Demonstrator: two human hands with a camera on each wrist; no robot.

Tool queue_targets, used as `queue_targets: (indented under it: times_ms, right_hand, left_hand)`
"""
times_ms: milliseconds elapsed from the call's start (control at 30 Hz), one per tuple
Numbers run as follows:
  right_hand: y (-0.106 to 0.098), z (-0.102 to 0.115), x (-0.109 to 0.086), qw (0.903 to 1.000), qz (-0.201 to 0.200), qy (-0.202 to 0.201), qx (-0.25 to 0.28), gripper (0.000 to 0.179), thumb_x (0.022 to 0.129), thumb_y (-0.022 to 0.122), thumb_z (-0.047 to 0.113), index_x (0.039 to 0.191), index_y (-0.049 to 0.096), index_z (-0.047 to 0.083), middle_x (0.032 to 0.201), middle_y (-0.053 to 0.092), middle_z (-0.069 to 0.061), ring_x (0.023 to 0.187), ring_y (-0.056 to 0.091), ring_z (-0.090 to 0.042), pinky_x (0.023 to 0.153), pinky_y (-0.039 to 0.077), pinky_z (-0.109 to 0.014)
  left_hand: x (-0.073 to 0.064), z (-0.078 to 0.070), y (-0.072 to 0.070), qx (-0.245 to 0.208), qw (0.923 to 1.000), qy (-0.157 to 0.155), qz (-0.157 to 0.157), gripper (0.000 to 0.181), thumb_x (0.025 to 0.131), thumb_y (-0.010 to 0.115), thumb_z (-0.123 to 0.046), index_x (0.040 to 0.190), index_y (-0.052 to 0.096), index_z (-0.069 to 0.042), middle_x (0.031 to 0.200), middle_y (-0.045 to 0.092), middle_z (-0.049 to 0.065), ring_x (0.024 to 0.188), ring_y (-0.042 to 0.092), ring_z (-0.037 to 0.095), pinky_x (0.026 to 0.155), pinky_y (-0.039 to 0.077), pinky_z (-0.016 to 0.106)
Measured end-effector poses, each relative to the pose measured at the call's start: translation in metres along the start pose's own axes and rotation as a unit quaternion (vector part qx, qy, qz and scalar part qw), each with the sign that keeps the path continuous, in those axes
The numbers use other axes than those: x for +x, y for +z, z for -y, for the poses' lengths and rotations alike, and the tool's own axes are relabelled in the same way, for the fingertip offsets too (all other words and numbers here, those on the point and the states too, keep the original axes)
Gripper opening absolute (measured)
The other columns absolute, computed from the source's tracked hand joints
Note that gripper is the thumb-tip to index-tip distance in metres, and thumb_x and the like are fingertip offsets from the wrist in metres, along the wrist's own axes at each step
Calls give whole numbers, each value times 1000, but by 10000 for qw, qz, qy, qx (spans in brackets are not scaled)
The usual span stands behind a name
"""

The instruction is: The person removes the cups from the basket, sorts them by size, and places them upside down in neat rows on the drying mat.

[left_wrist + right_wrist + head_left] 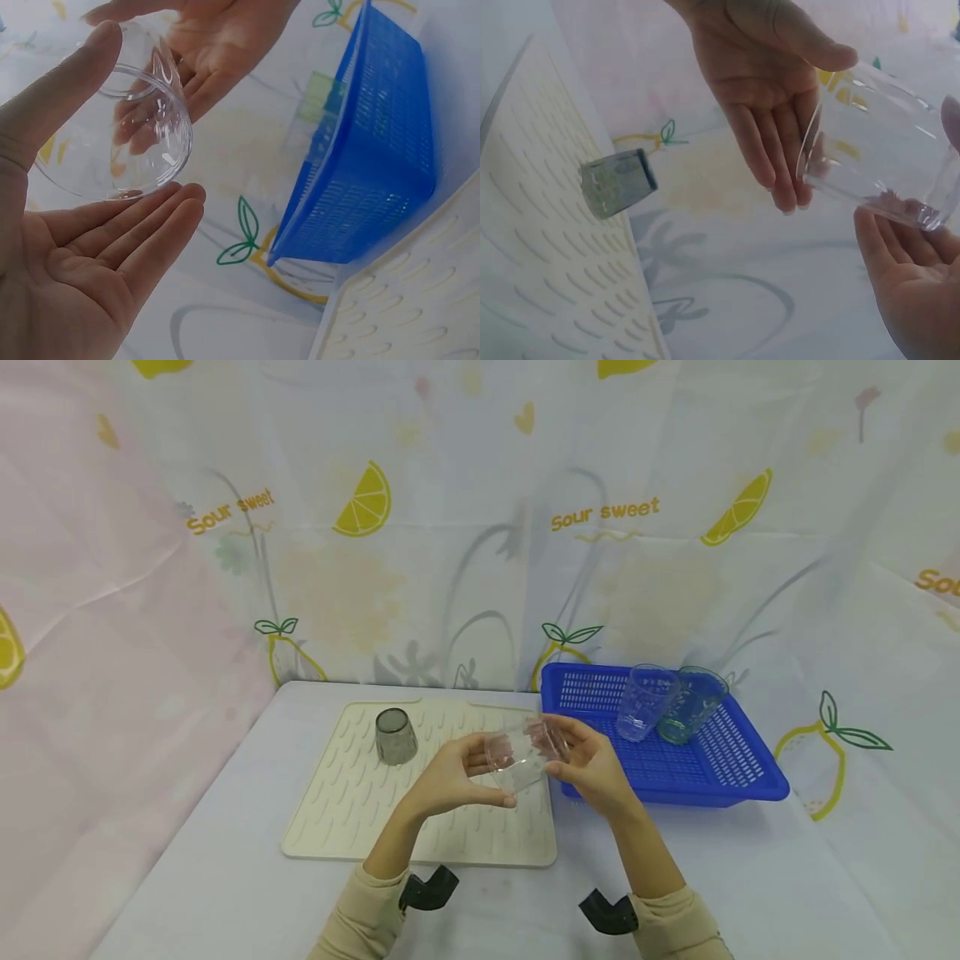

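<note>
A clear drinking glass (pixel 517 758) is held tilted on its side above the mat, rim toward the left. My right hand (pixel 588 764) grips it near the base, thumb on one side and fingers on the other, as the right wrist view shows. At the rim, my left hand (pixel 453 777) has its thumb and nearly straight fingers spread wide. In the left wrist view its thumb (pixel 71 86) overlaps the glass and its fingertips (pixel 184 195) are right at the rim. A grey glass (pixel 395 737) stands upside down on the cream drying mat (pixel 337 827).
At the right stands a blue plastic basket (pixel 720 789) with perforated walls. Inside it lean a clear glass (pixel 641 702) and a greenish glass (pixel 686 710). A white cloth covers the table (pixel 217 852), and a lemon-printed curtain (pixel 450 577) hangs behind.
</note>
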State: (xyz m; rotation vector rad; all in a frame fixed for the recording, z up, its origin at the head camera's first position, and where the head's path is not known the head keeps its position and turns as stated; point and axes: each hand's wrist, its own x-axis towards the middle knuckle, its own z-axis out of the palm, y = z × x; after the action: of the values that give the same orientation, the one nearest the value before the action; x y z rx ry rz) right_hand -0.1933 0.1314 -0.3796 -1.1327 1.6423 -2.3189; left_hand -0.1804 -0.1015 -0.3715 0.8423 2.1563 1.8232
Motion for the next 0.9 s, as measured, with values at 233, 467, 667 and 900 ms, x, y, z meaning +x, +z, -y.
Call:
queue_targets:
  times_ms: [233, 467, 667, 900]
  right_hand:
    - [-3, 1, 1, 9991, -36, -175, -395, 44, 86, 68, 10, 128, 54, 12, 122, 61, 1, 113, 57, -12, 98, 47, -23]
    - [-6, 5, 3, 9991, -261, 61, -341, 44, 86, 69, 10, 126, 54, 13, 121, 61, 2, 114, 56, -11, 97, 47, -24]
    - [-8, 9, 7, 9951, -625, 348, -680, 45, 83, 72, 8, 124, 54, 7, 116, 62, 4, 110, 58, -8, 93, 49, -22]
    - [-13, 7, 11, 9894, -788, 508, -1110, 55, 81, 73, 7, 126, 47, -11, 115, 63, 6, 111, 57, -7, 92, 49, -19]
  left_hand:
    - [1, 1, 0, -86, 9998, 185, 36, 76, 71, 84, -17, 131, 45, 9, 125, 56, 25, 117, 56, 34, 100, 45, 45]
    - [-7, 4, -4, 73, 9999, 77, -132, 83, 73, 82, -21, 136, 39, 10, 131, 52, 25, 119, 54, 36, 101, 46, 36]
    - [-28, 16, -14, 275, 9989, 55, -378, 73, 75, 80, -14, 133, 42, 11, 127, 55, 25, 118, 54, 38, 100, 46, 37]
    - [-63, 46, -33, 539, 9931, -283, -1006, 66, 77, 78, -12, 130, 47, 11, 123, 56, 29, 115, 54, 43, 97, 48, 39]
